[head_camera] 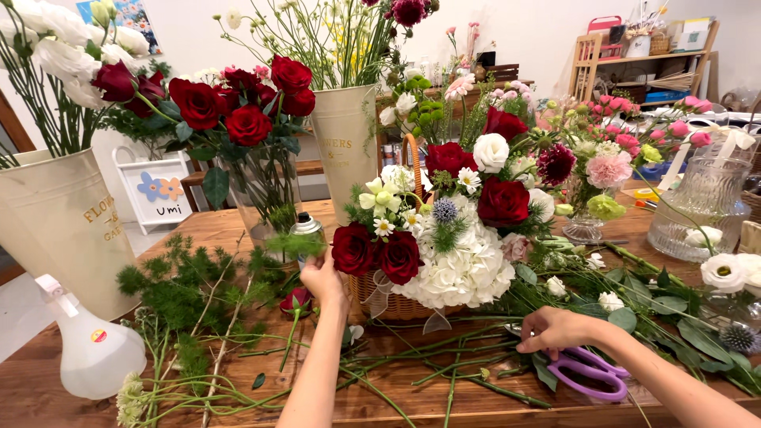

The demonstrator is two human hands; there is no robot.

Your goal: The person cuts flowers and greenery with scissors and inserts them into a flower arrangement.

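Observation:
A wicker basket [394,305] with a tall handle stands mid-table, packed with red roses [502,201], white hydrangea [468,273] and small white blooms. My left hand [321,277] reaches up at the basket's left side, fingers pinched on a feathery green sprig [292,244] next to two red roses [376,254]. My right hand [555,329] rests on the table at the right, lying on purple scissors [590,371]. A loose red rose [295,302] lies just below my left hand.
Cut stems and feathery greens [190,293] litter the wooden table [396,404]. A white spray bottle [91,349] and cream bucket [59,226] stand left, a glass vase of red roses [265,194] behind, a ribbed glass jar [701,206] right.

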